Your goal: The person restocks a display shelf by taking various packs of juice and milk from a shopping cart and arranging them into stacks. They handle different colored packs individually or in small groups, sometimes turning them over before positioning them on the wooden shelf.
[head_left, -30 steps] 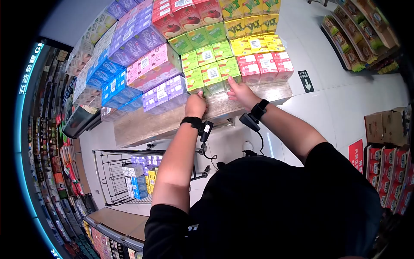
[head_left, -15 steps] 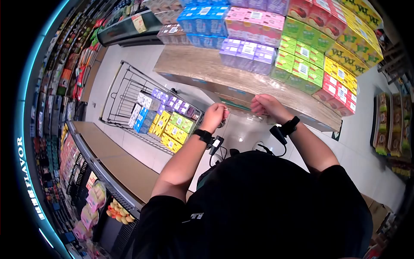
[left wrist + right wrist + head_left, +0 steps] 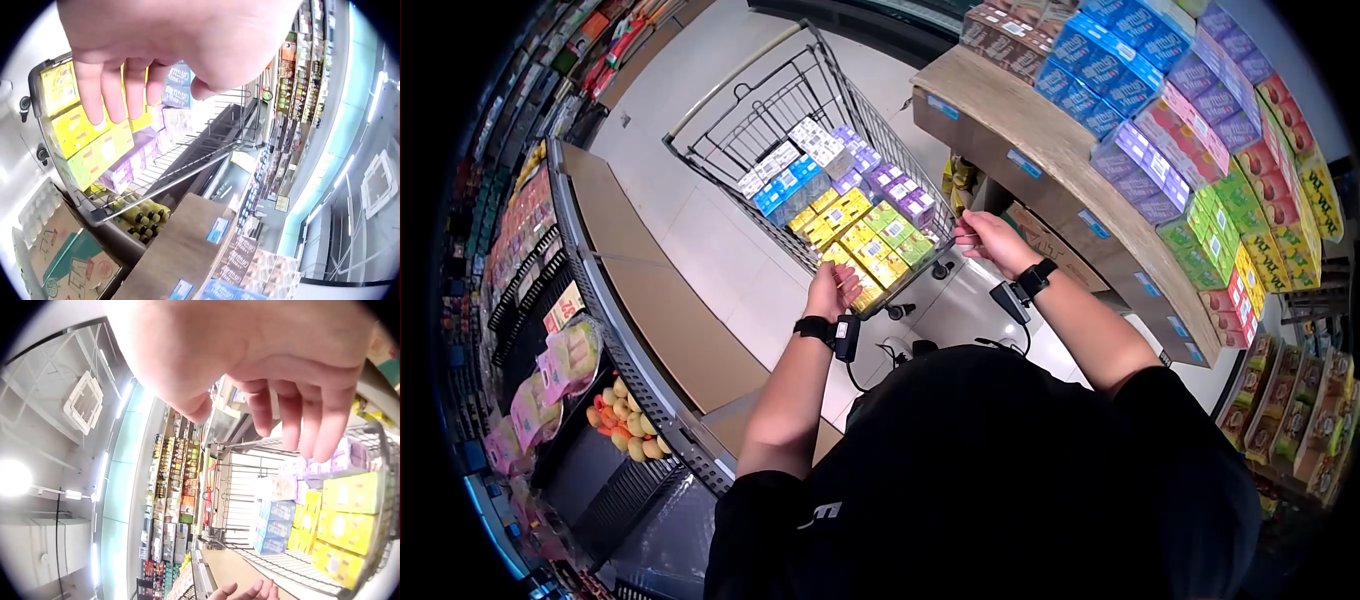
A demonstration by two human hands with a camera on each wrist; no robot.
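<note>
A wire shopping cart (image 3: 736,82) holds shrink-wrapped packs of drink cartons. Yellow packs (image 3: 870,255) and a green pack (image 3: 897,228) fill its near end, with purple packs (image 3: 900,192), a blue pack (image 3: 788,190) and white packs (image 3: 825,145) behind. My left hand (image 3: 833,288) overlaps the near yellow packs in the head view; its fingers hang loosely and hold nothing. Beside the cart's near right corner is my right hand (image 3: 1000,245), also holding nothing, its fingers (image 3: 290,419) relaxed and slightly bent. A wrist camera is strapped to each arm.
A wooden display stand (image 3: 1040,130) runs along the right, stacked with blue, pink, purple, green and red carton packs. To the left is a shelf unit (image 3: 650,310) with bagged goods and fruit. An opened carton box (image 3: 72,256) sits under the stand.
The view has turned left, from the stacked display to the cart. Both hands have left the green packs on the stand and come to the cart's near end.
</note>
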